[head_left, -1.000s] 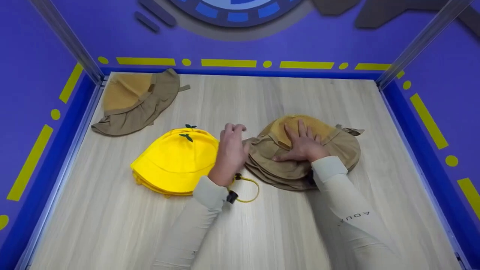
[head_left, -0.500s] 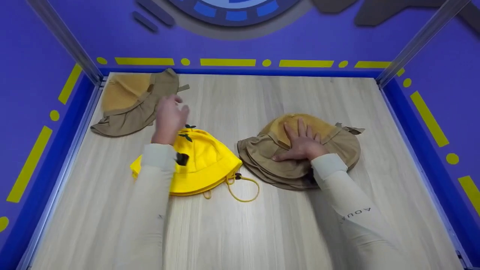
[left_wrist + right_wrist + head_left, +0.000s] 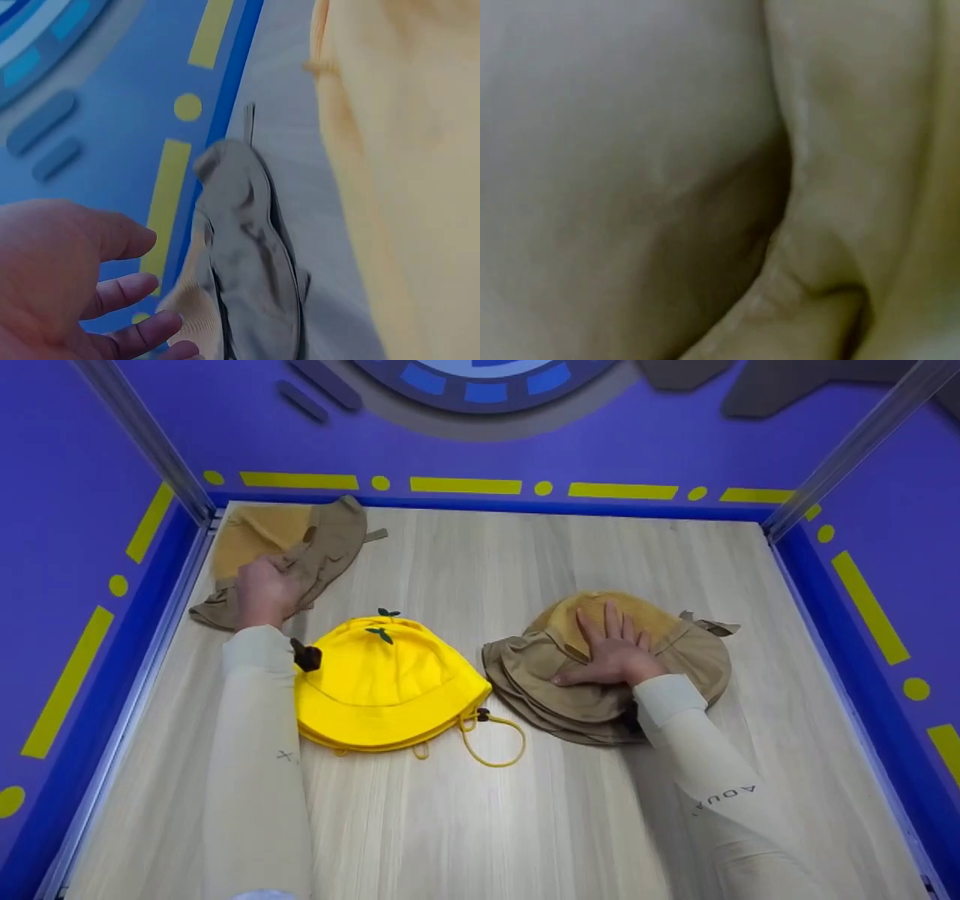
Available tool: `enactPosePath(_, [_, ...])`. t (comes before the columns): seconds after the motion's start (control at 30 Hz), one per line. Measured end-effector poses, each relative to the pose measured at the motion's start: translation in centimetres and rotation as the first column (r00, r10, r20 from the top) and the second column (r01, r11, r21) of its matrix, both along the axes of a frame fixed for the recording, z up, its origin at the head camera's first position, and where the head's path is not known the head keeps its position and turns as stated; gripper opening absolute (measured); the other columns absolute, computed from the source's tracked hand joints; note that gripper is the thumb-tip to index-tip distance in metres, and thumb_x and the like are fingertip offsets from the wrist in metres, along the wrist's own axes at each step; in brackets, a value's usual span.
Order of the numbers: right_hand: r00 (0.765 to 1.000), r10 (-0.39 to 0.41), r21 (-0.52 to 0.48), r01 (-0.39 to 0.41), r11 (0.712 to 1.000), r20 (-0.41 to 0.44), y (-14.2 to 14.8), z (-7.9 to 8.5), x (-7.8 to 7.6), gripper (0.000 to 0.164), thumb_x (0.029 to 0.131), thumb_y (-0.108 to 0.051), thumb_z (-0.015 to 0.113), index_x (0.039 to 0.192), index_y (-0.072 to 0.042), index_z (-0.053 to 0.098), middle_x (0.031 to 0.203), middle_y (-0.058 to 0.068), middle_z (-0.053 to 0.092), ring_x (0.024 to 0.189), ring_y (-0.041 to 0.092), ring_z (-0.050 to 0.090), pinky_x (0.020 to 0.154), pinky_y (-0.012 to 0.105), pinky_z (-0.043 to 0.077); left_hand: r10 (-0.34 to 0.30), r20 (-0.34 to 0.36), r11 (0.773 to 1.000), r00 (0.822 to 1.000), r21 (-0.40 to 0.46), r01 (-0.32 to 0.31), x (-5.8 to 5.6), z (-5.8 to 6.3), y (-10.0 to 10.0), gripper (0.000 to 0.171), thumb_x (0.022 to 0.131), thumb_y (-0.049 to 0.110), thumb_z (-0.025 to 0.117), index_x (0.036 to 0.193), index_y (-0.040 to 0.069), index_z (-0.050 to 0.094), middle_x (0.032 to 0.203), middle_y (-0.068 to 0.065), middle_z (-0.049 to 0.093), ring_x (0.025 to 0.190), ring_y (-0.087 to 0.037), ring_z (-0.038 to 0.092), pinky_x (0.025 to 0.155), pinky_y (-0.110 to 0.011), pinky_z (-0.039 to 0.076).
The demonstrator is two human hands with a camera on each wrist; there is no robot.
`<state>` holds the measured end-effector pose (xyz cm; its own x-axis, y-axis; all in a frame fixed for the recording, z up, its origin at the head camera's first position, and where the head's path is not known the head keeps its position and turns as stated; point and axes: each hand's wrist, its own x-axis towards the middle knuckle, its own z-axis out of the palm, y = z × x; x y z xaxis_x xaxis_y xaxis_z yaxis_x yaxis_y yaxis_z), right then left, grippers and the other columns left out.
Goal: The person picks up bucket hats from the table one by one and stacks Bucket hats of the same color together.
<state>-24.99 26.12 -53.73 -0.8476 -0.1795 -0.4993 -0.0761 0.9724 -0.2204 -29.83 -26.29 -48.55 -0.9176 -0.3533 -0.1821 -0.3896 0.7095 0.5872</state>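
Note:
At the back left of the table lies a tan and brown sun hat [image 3: 330,544], folded flat. My left hand [image 3: 262,589] is over its brim in the head view. In the left wrist view, the thumb and fingers [image 3: 127,300] are apart with a gap between them, and the hat overlaps the fingertips. My right hand [image 3: 615,656] rests with spread fingers on a stack of similar tan and brown hats [image 3: 540,682] at the right. Blurred brown cloth [image 3: 840,187] fills the right wrist view.
Between the hands sits a stack of yellow bucket hats [image 3: 390,682] with green sprout tips and a looped cord [image 3: 495,765] on the table. Blue and purple walls [image 3: 480,450] enclose the wooden table [image 3: 465,840] at the back and sides.
My left hand has moved left and away from me, from beside the yellow hats over to the single brown hat. The right hand stays on its stack.

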Motion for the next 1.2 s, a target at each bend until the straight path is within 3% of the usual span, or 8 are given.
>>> enactPosePath(0.07, [1.000, -0.003, -0.007, 0.003, 1.000, -0.007, 0.2, -0.1, 0.2, 0.138, 0.066, -0.091, 0.065, 0.165, -0.027, -0.007, 0.165, 0.022, -0.030, 0.152, 0.054, -0.020, 0.113, 0.081, -0.008, 0.022, 0.034, 0.999, 0.999, -0.047, -0.020, -0.1, -0.3, -0.8, 0.017, 0.096, 0.016, 0.047, 0.085, 0.003, 0.049, 0.089, -0.015, 0.045, 0.090, -0.034, 0.044, 0.073, -0.043, 0.038])
enactPosePath(0.13, [1.000, -0.007, -0.014, 0.007, 1.000, -0.009, 0.4, -0.1, 0.4, 0.139, 0.066, -0.091, 0.066, 0.165, -0.027, -0.007, 0.165, 0.022, -0.030, 0.152, 0.055, -0.020, 0.113, 0.081, -0.008, 0.052, 0.088, 0.998, 0.995, -0.044, -0.049, -0.1, -0.5, -1.6, 0.020, 0.098, 0.017, 0.044, 0.099, 0.000, 0.052, 0.114, -0.025, 0.047, 0.111, -0.041, 0.043, 0.092, -0.051, 0.040])
enactPosePath(0.2, [1.000, -0.012, -0.022, 0.011, 1.000, -0.007, 0.6, -0.1, 0.6, 0.139, 0.066, -0.090, 0.067, 0.166, -0.026, -0.007, 0.165, 0.022, -0.030, 0.151, 0.055, -0.021, 0.112, 0.081, -0.009, 0.090, 0.132, 0.996, 0.987, -0.025, -0.087, 0.0, -0.8, -2.3, 0.032, 0.100, 0.022, 0.041, 0.119, -0.002, 0.051, 0.142, -0.032, 0.035, 0.133, -0.048, 0.030, 0.111, -0.061, 0.029])
enactPosePath(0.3, [1.000, -0.019, -0.017, 0.019, 1.000, -0.005, 1.2, -0.1, 0.8, 0.140, 0.065, -0.090, 0.067, 0.166, -0.026, -0.006, 0.165, 0.022, -0.031, 0.151, 0.055, -0.021, 0.112, 0.081, -0.010, 0.125, 0.154, 0.991, 0.980, 0.023, -0.130, 0.1, -1.5, -3.1, 0.045, 0.102, 0.024, 0.040, 0.139, -0.001, 0.045, 0.161, -0.033, 0.013, 0.146, -0.052, 0.013, 0.119, -0.070, 0.014])
enactPosePath(0.43, [1.000, -0.023, -0.005, 0.023, 1.000, -0.007, 1.5, 0.0, 0.9, 0.140, 0.065, -0.091, 0.066, 0.166, -0.026, -0.007, 0.165, 0.023, -0.031, 0.151, 0.055, -0.021, 0.112, 0.081, -0.011, 0.111, 0.166, 0.993, 0.980, 0.017, -0.116, 0.4, -2.3, -4.2, 0.057, 0.099, 0.023, 0.044, 0.147, -0.008, 0.040, 0.162, -0.038, 0.009, 0.148, -0.054, 0.010, 0.122, -0.068, 0.014])
enactPosePath(0.67, [1.000, -0.015, -0.012, 0.015, 1.000, -0.003, 0.8, 0.0, 0.7, 0.139, 0.065, -0.091, 0.067, 0.166, -0.027, -0.006, 0.166, 0.022, -0.030, 0.152, 0.054, -0.021, 0.113, 0.081, -0.009, 0.079, 0.302, 0.994, 0.950, 0.046, -0.097, 1.6, -2.9, -6.7, 0.078, 0.096, 0.023, 0.042, 0.159, -0.008, 0.009, 0.161, -0.040, 0.014, 0.149, -0.057, 0.017, 0.119, -0.069, 0.025])
enactPosePath(1.0, [1.000, -0.011, -0.023, 0.011, 1.000, -0.004, 0.1, -0.1, 0.5, 0.137, 0.066, -0.089, 0.067, 0.165, -0.029, -0.007, 0.167, 0.021, -0.029, 0.153, 0.053, -0.020, 0.114, 0.079, -0.008, 0.133, 0.274, 0.989, 0.953, 0.027, -0.146, 2.1, -4.8, -8.9, 0.081, 0.098, 0.016, 0.051, 0.160, -0.001, 0.003, 0.162, -0.040, 0.009, 0.147, -0.058, 0.012, 0.118, -0.072, 0.022])
enactPosePath(1.2, [1.000, -0.011, -0.020, 0.010, 1.000, -0.013, 0.1, -0.1, 0.2, 0.137, 0.067, -0.088, 0.068, 0.166, -0.028, -0.006, 0.167, 0.022, -0.028, 0.153, 0.053, -0.019, 0.115, 0.079, -0.008, 0.151, 0.281, 0.988, 0.948, -0.004, -0.156, 2.0, -4.5, -8.4, 0.098, 0.097, 0.028, 0.065, 0.161, -0.002, -0.002, 0.162, -0.040, 0.001, 0.146, -0.057, 0.013, 0.120, -0.069, 0.022])
